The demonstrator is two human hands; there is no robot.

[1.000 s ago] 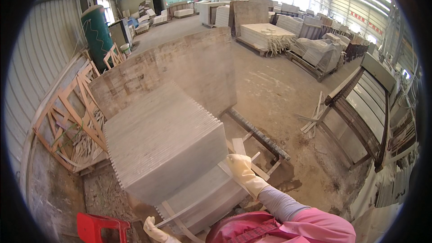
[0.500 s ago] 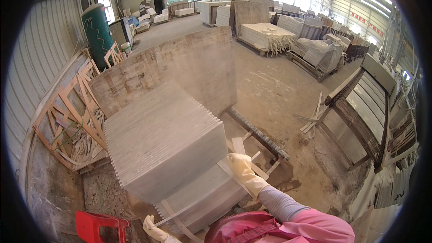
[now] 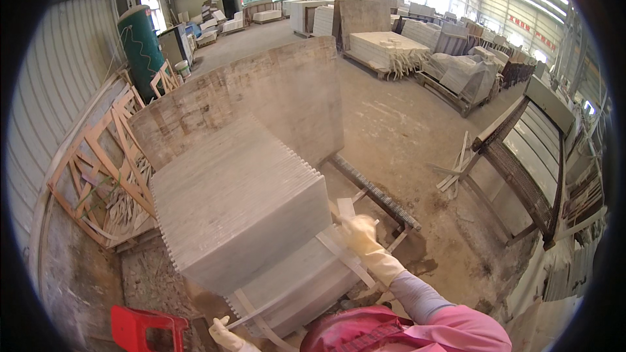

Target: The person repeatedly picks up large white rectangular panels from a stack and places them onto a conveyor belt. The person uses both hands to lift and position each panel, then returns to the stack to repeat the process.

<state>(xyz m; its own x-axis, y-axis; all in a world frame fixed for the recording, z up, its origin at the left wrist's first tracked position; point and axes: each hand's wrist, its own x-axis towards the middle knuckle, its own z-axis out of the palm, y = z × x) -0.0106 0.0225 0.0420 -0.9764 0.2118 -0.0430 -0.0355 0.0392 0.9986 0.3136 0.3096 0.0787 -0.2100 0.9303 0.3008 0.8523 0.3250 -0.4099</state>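
Note:
In front of me stands a block of upright pale stone slabs (image 3: 241, 202), packed face to face with a toothed edge. A lower front slab (image 3: 300, 287) leans against it, with pale strips lying over its edges. My left hand (image 3: 226, 336), in a cream glove, is closed at the end of a thin pale strip (image 3: 251, 315) by the slab's lower left corner. My right hand (image 3: 366, 242), also gloved, is beside the block's right edge, at a short white piece (image 3: 345, 208). Its fingers point away and are partly hidden, so their grip is unclear.
A large stained board (image 3: 261, 94) stands behind the block. At lower left is a red plastic stool (image 3: 147, 331); wooden frames (image 3: 107, 169) hold scraps beside the wall. A rack bar (image 3: 375, 192) extends on the right. Wrapped slab stacks (image 3: 460, 78) stand farther back.
My right hand has shifted slightly right and away from the front slab, uncovering more of the pale strip at its right edge. My left hand has moved only a little.

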